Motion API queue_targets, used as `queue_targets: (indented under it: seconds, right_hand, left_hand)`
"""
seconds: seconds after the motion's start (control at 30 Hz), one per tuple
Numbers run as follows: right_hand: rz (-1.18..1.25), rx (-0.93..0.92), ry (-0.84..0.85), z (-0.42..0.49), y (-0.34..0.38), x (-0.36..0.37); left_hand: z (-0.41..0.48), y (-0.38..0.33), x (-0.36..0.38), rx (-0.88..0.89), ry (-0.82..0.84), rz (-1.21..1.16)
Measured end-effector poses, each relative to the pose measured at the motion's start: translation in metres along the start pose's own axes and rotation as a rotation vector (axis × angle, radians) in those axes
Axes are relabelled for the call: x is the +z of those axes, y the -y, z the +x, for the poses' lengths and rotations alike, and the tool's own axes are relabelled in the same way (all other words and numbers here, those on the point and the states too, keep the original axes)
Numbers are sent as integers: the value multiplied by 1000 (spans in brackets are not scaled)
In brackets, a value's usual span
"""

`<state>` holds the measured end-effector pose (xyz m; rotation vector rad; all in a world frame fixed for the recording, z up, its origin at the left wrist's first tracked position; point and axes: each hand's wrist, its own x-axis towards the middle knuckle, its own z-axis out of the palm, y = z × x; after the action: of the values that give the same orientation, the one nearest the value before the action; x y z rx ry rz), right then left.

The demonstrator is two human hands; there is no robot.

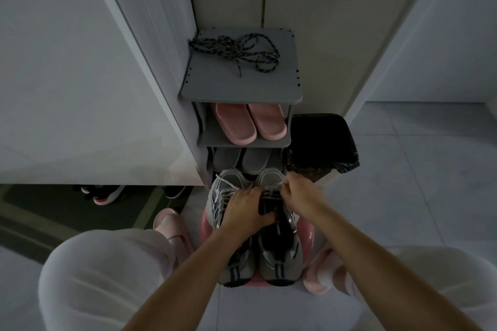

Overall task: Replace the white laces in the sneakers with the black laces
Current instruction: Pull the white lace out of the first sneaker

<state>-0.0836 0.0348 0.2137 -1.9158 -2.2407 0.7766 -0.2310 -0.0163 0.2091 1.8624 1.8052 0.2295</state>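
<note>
A dim hallway with a pale tiled floor [403,169] and white cupboard doors frames a narrow grey rack [242,86] of flat, matte shelves. The black laces [236,51], round speckled cord, lie in a loose tangle on the top shelf towards its far edge, spilling over the far left corner. Soft pink slippers [250,123] sit on the shelf below, with grey slippers [242,160] under them. A bin [320,140] lined with a glossy black bag stands just beside the rack's right edge. The grey mesh sneakers [279,258] rest side by side on a pink stool [306,234] between the knees, long axes running straight away, toes at the rack and heels near the body. The left hand [246,209] lies across both, its fingers curled into the dark opening of the one on the right and gripping it. The right hand [298,191] pinches the white lace [271,188] near that shoe's toe end, and the lace runs taut between the hands. The work looks to be at the unlacing stage. The black laces lie dead ahead and above, beyond the toes, well apart from both hands. The right hand, further forward, seems the nearer to them.
</note>
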Motion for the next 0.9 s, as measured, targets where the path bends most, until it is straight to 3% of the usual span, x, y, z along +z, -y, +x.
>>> queue_targets:
  seconds: [0.07, 0.23, 0.5, 0.73, 0.9]
  right_hand:
    - [-12, -5, -52, -1, 3, 4]
    - [336, 150, -47, -10, -10, 20]
    - [304, 181, -73, -4, -14, 8]
    - [292, 163, 45, -2, -17, 13]
    - [488, 321, -41, -2, -23, 10]
  left_hand:
    - [0, 2, 0, 6, -6, -8]
    - [1, 4, 2, -30, 11, -36]
    - [2, 2, 2, -37, 27, -10]
    - [3, 5, 6, -21, 20, 1]
    - [2, 5, 5, -20, 11, -7]
